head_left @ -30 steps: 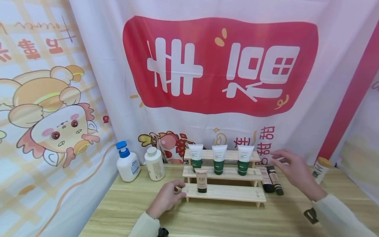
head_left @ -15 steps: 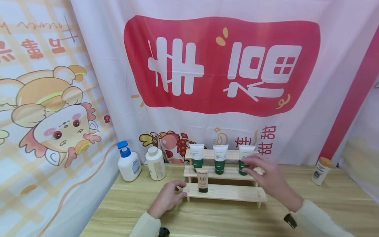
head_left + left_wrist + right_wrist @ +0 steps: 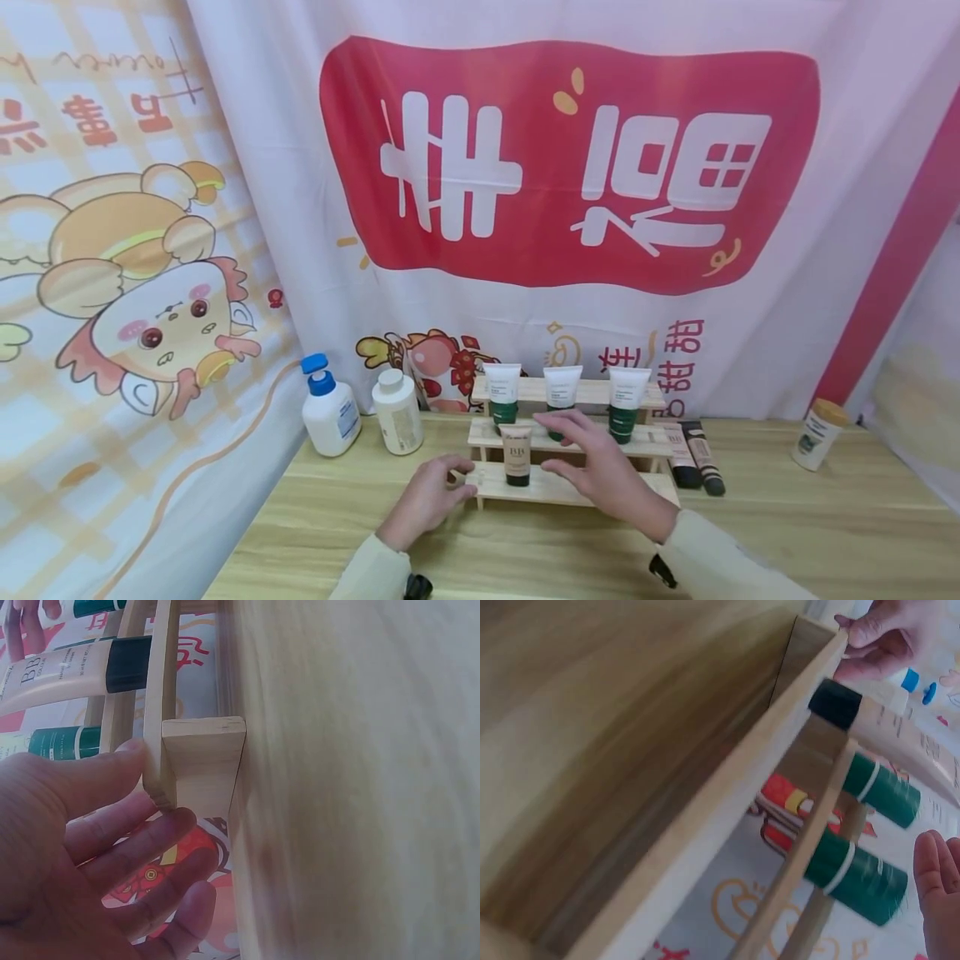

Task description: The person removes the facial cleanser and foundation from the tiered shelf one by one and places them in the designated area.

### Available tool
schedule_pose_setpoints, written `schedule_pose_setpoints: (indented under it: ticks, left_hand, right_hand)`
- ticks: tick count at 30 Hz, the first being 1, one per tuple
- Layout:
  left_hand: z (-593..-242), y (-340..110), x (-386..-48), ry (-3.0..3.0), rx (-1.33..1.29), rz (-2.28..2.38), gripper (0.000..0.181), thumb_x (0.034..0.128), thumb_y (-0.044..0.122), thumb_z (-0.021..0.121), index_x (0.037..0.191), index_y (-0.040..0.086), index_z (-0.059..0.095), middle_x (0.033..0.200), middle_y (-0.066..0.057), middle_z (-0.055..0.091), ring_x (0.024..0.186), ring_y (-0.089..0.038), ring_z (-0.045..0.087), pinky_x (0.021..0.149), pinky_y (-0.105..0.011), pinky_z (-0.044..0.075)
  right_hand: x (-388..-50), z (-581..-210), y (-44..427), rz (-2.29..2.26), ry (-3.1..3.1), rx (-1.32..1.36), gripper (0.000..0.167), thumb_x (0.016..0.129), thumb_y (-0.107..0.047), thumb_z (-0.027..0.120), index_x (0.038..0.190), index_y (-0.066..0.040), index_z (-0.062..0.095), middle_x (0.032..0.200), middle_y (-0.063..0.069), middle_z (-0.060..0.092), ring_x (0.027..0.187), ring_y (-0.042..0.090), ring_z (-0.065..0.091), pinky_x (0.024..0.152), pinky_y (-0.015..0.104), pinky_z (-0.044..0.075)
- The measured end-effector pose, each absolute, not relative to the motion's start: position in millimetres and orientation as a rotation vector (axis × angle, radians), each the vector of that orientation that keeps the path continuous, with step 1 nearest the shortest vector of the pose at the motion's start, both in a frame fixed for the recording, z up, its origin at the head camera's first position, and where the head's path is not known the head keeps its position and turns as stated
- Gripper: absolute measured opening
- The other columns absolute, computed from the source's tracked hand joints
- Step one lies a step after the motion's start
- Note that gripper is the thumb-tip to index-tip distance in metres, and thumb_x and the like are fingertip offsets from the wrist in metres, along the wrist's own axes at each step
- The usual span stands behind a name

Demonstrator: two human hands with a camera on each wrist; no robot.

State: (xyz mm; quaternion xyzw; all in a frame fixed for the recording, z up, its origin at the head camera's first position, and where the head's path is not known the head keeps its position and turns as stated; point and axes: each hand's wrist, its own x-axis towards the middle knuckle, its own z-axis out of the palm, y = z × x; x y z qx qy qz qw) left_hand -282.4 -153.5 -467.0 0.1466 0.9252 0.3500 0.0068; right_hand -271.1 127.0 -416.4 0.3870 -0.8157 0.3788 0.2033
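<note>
A stepped wooden display rack (image 3: 600,492) stands on the table. My left hand (image 3: 431,497) holds the left end of its lowest tier, thumb and forefinger at the corner, other fingers loose, as the left wrist view (image 3: 112,825) shows. A beige BB cream tube (image 3: 517,457) with a black cap stands on that tier. Just right of it, my right hand (image 3: 606,471) hovers with thumb and fingers spread, holding nothing; it partly covers the middle one of three white-and-green tubes (image 3: 628,404) on the tier above. In the right wrist view its fingertips (image 3: 930,862) are near the green caps.
A pink tube (image 3: 682,458) and a beige-black tube (image 3: 705,462) lean by the rack's right side. At left stand a blue-topped pump bottle (image 3: 330,417) and a white bottle (image 3: 397,417). An orange-lidded bottle (image 3: 817,433) is far right. A printed curtain (image 3: 750,350) hangs behind.
My right hand has moved left, from beside the leaning tubes across the rack to near the BB cream tube. The left hand has stayed at the rack's end.
</note>
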Motion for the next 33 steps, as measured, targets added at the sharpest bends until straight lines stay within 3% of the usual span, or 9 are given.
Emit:
schedule_pose_setpoints:
  ticks: [6, 11, 19, 25, 33]
  left_hand:
    - [-467.4, -152.6, -282.0, 2.905, 0.455, 1.094, 0.032, 0.0826, 0.019, 0.074, 0.112, 0.01, 0.065, 0.109, -0.004, 0.065, 0.094, -0.022, 0.061, 0.078, -0.04, 0.053]
    - [-468.0, -152.8, -282.2, 2.914, 0.458, 1.089, 0.032, 0.0825, 0.018, 0.074, 0.112, 0.01, 0.065, 0.109, -0.004, 0.065, 0.094, -0.022, 0.061, 0.078, -0.039, 0.052]
    - [-469.5, -153.3, -281.9, 2.924, 0.498, 1.113, 0.032, 0.0824, 0.017, 0.074, 0.112, 0.008, 0.065, 0.109, -0.005, 0.065, 0.094, -0.024, 0.061, 0.078, -0.039, 0.053]
    - [-471.3, -151.7, -283.6, 2.919, 0.485, 1.108, 0.032, 0.0821, 0.018, 0.074, 0.112, 0.01, 0.065, 0.11, -0.004, 0.065, 0.094, -0.023, 0.061, 0.079, -0.04, 0.053]
    - [-470.6, -153.1, -285.4, 2.919, 0.477, 1.096, 0.031, 0.0824, 0.018, 0.074, 0.111, 0.011, 0.065, 0.109, -0.005, 0.064, 0.094, -0.023, 0.061, 0.079, -0.04, 0.053]
  right_hand:
    - [-275.8, -426.4, 112.1, 1.122, -2.252, 1.073, 0.072, 0.077, -0.001, 0.076, 0.138, -0.027, 0.048, 0.125, -0.006, 0.052, 0.105, 0.023, 0.058, 0.075, 0.027, 0.054]
    - [-279.6, -434.3, 102.5, 1.126, -2.257, 0.995, 0.069, 0.075, -0.002, 0.079, 0.134, -0.025, 0.051, 0.118, -0.006, 0.057, 0.098, 0.016, 0.06, 0.076, 0.026, 0.054]
    - [-279.3, -443.1, 89.1, 1.227, -2.258, 0.911, 0.054, 0.079, -0.001, 0.075, 0.126, -0.015, 0.052, 0.091, -0.008, 0.06, 0.08, 0.007, 0.06, 0.068, 0.023, 0.054]
    - [-274.0, -442.5, 92.8, 1.136, -2.179, 0.939, 0.05, 0.077, 0.001, 0.075, 0.121, -0.016, 0.056, 0.094, -0.011, 0.06, 0.079, 0.003, 0.058, 0.066, 0.022, 0.053]
    - [-261.9, -431.2, 116.6, 1.147, -2.069, 0.962, 0.053, 0.079, 0.004, 0.073, 0.127, -0.012, 0.056, 0.092, -0.005, 0.061, 0.08, 0.008, 0.059, 0.065, 0.024, 0.053]
